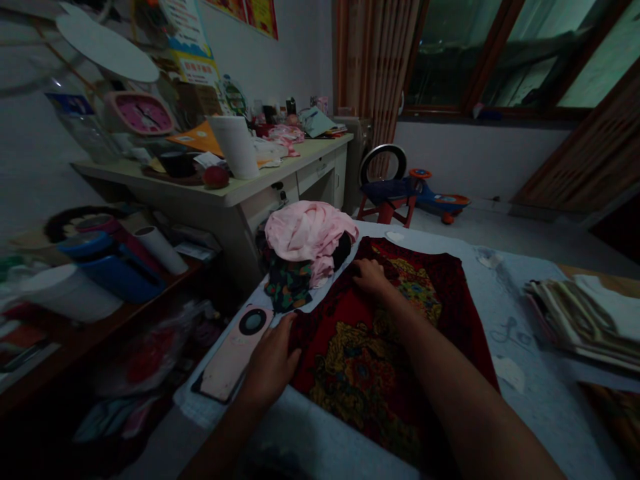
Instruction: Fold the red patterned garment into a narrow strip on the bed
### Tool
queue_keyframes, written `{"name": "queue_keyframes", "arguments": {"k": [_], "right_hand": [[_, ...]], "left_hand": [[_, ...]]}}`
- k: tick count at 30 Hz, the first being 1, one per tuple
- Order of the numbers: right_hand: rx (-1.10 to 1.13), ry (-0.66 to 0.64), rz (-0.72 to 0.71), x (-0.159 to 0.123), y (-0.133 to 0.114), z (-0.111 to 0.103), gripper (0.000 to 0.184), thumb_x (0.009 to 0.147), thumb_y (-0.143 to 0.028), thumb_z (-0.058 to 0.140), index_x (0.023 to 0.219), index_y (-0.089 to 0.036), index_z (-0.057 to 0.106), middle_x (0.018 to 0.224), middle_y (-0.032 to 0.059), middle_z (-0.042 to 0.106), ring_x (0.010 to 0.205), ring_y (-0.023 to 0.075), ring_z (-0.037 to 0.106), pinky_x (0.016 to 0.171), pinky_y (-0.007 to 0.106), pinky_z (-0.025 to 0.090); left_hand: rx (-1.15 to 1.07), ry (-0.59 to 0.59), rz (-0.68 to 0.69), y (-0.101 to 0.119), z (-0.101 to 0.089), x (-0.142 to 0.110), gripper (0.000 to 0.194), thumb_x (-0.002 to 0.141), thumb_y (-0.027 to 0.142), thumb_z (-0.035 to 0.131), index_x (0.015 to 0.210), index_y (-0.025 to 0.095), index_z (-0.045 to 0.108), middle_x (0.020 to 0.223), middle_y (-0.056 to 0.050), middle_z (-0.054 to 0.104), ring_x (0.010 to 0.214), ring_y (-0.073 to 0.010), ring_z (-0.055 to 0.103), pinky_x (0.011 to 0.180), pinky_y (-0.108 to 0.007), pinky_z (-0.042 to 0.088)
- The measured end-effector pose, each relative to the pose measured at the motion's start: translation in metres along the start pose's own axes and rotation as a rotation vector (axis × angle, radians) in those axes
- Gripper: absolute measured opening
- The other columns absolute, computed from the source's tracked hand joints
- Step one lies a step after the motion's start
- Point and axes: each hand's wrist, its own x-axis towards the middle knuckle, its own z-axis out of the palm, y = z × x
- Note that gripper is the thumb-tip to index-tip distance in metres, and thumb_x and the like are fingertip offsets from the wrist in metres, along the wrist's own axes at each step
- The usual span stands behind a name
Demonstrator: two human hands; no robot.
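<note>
A red garment with a yellow floral pattern (385, 353) lies spread on a pale cloth-covered table (530, 373). My left hand (270, 363) grips its left edge, next to a smartphone in a pink case (233, 353). My right hand (370, 279) rests on the garment's upper part, and any grip there is hidden. Just beyond the hands sits a pink cloth heap (310, 230) on a dark patterned cloth (289, 283).
A stack of folded clothes (585, 320) lies at the table's right. A cluttered white desk (215, 190) stands behind, with a shelf of containers and a plastic bag (150, 357) at left. A red stool (387, 203) and a toy ride-on car (443, 197) stand on the floor beyond.
</note>
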Motion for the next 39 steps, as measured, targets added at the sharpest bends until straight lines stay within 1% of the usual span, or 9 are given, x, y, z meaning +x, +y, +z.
{"name": "queue_keyframes", "arguments": {"k": [4, 7, 11, 14, 19, 24, 30, 35, 39], "right_hand": [[-0.017, -0.047, 0.02, -0.003, -0.004, 0.001, 0.035, 0.074, -0.013, 0.062, 0.103, -0.029, 0.073, 0.105, 0.0096, 0.065, 0.104, 0.0319, 0.053, 0.091, 0.047, 0.039], [-0.054, 0.019, -0.012, -0.008, -0.003, -0.005, 0.032, 0.078, -0.011, 0.055, 0.099, -0.025, 0.075, 0.106, 0.0116, 0.062, 0.104, 0.0292, 0.054, 0.091, 0.042, 0.04], [0.061, 0.127, -0.071, -0.014, 0.001, -0.007, 0.034, 0.077, -0.008, 0.048, 0.098, -0.02, 0.071, 0.105, 0.0096, 0.061, 0.099, 0.0216, 0.056, 0.09, 0.031, 0.042], [0.228, 0.195, -0.055, -0.017, 0.005, -0.001, 0.035, 0.074, -0.006, 0.045, 0.096, -0.021, 0.068, 0.098, 0.0049, 0.066, 0.096, 0.0195, 0.059, 0.091, 0.03, 0.043], [0.542, 0.233, 0.1, -0.016, 0.009, 0.01, 0.036, 0.073, -0.011, 0.042, 0.097, -0.023, 0.067, 0.081, -0.0004, 0.066, 0.072, 0.0171, 0.061, 0.077, 0.031, 0.051], [0.643, 0.297, 0.095, -0.015, 0.019, 0.013, 0.036, 0.07, -0.016, 0.04, 0.09, -0.021, 0.069, 0.089, 0.002, 0.069, 0.084, 0.0195, 0.062, 0.085, 0.035, 0.051], [0.67, 0.333, 0.142, -0.022, 0.036, 0.013, 0.038, 0.068, -0.019, 0.038, 0.088, -0.02, 0.07, 0.091, 0.0025, 0.07, 0.087, 0.0196, 0.063, 0.087, 0.033, 0.049], [0.506, 0.35, 0.279, -0.031, 0.051, 0.007, 0.038, 0.075, -0.021, 0.04, 0.101, -0.016, 0.068, 0.095, 0.007, 0.068, 0.089, 0.021, 0.063, 0.086, 0.034, 0.049], [0.159, 0.365, 0.421, -0.037, 0.051, -0.006, 0.04, 0.081, -0.033, 0.053, 0.113, -0.012, 0.065, 0.116, 0.0177, 0.061, 0.112, 0.031, 0.054, 0.098, 0.044, 0.041]], "left_hand": [[-0.083, -0.001, 0.1, 0.0, 0.001, -0.005, 0.065, 0.077, 0.008, 0.053, 0.138, 0.023, 0.038, 0.142, -0.008, 0.051, 0.13, -0.0221, 0.049, 0.109, -0.039, 0.039], [-0.124, 0.006, 0.138, -0.001, 0.004, -0.011, 0.072, 0.076, 0.012, 0.056, 0.143, 0.022, 0.031, 0.146, -0.01, 0.046, 0.134, -0.0238, 0.046, 0.112, -0.041, 0.037], [-0.181, 0.005, -0.002, -0.004, 0.005, -0.018, 0.083, 0.077, 0.018, 0.061, 0.149, 0.021, 0.018, 0.131, -0.012, 0.057, 0.119, -0.0247, 0.059, 0.1, -0.04, 0.046], [-0.191, -0.015, -0.109, -0.006, 0.004, -0.02, 0.072, 0.079, 0.017, 0.06, 0.142, 0.02, 0.027, 0.116, -0.01, 0.065, 0.106, -0.0236, 0.065, 0.092, -0.037, 0.049], [-0.332, 0.058, -0.093, -0.007, 0.009, -0.021, 0.038, 0.079, 0.018, 0.056, 0.116, 0.022, 0.047, 0.116, -0.007, 0.066, 0.108, -0.0219, 0.064, 0.09, -0.035, 0.051], [-0.309, 0.121, 0.083, -0.001, 0.015, -0.029, 0.032, 0.07, 0.011, 0.048, 0.099, 0.023, 0.056, 0.098, -0.004, 0.065, 0.097, -0.0209, 0.062, 0.086, -0.035, 0.05], [-0.12, -0.127, 0.5, 0.01, 0.031, -0.041, 0.051, 0.051, 0.004, 0.041, 0.095, 0.022, 0.061, 0.093, -0.005, 0.062, 0.092, -0.0218, 0.056, 0.082, -0.037, 0.048], [-0.001, -0.109, 0.505, 0.007, 0.046, -0.046, 0.074, 0.055, 0.003, 0.042, 0.125, 0.02, 0.055, 0.12, -0.008, 0.059, 0.112, -0.0235, 0.052, 0.102, -0.042, 0.042], [0.107, -0.017, 0.505, 0.004, 0.046, -0.046, 0.072, 0.056, 0.003, 0.044, 0.126, 0.018, 0.054, 0.129, -0.01, 0.057, 0.122, -0.0258, 0.049, 0.107, -0.046, 0.039]]}}
